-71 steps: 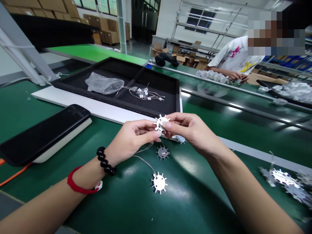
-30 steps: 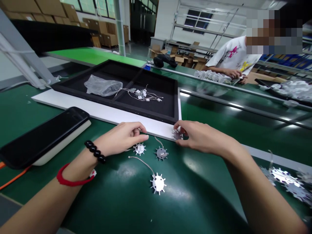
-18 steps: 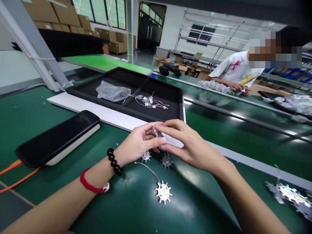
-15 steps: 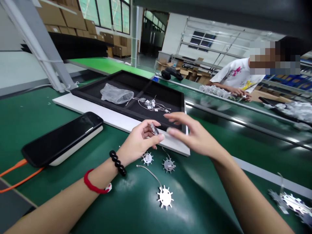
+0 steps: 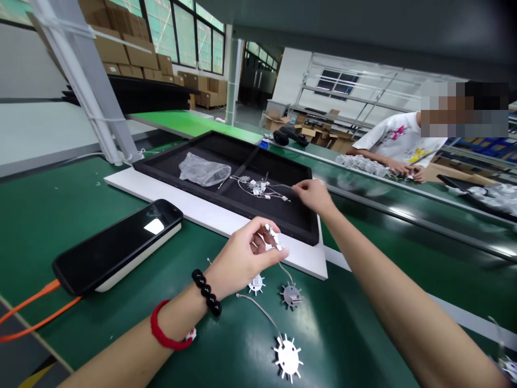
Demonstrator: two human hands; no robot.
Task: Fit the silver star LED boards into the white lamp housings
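The person's left hand [image 5: 242,257], circled by a black bead bracelet [image 5: 205,291] and a red cord [image 5: 163,328], was curled closed, its fingertips pinched on a cluster of small white plastic connectors [image 5: 273,237] just above a dark green workbench [image 5: 84,226]. The right hand [image 5: 315,195] was well apart from it, out over a black rectangular tray [image 5: 226,207], with its fingertips [image 5: 299,187] drawn together beside a tangle of thin silver wires [image 5: 258,188]; I could not tell whether they had hold of a wire. The tangle lay in the tray near a crumpled clear plastic bag [image 5: 204,170]. On the bench, 3 flat spiked metal discs [image 5: 287,357] lay near the front edge of a white board [image 5: 214,218]. The wires looked light and limp, apt to snag one another, and the tiny connectors seemed fragile, so I judged them best taken by their plastic bodies rather than pulled by the wire.
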